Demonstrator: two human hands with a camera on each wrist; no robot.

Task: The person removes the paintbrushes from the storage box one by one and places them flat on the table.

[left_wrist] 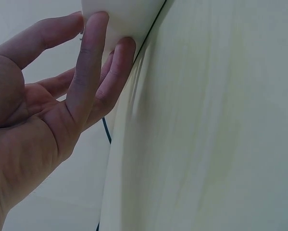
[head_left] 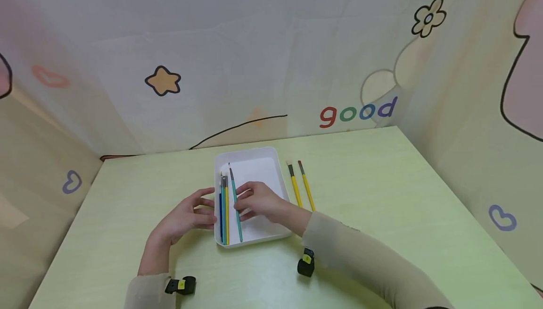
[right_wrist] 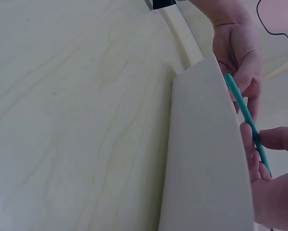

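Observation:
A white rectangular tray [head_left: 267,158] sits on the table, and several paintbrushes [head_left: 224,214] lie side by side along its left wall. My right hand [head_left: 260,203] reaches over the tray and pinches a teal paintbrush [head_left: 237,219] between thumb and fingers, just right of that row. The same teal handle [right_wrist: 242,103] rises above the tray wall in the right wrist view. At the tray's left side my left hand [head_left: 191,214] has its fingers spread. Those fingertips [left_wrist: 98,21] touch the outer wall, with the fingers nearly straight.
Two yellow-handled paintbrushes, one with a dark ferrule [head_left: 295,186] and one with a reddish tip [head_left: 306,184], lie on the table [head_left: 360,181] right of the tray. Behind the table hangs a printed curtain [head_left: 254,63], and more cloth closes both sides.

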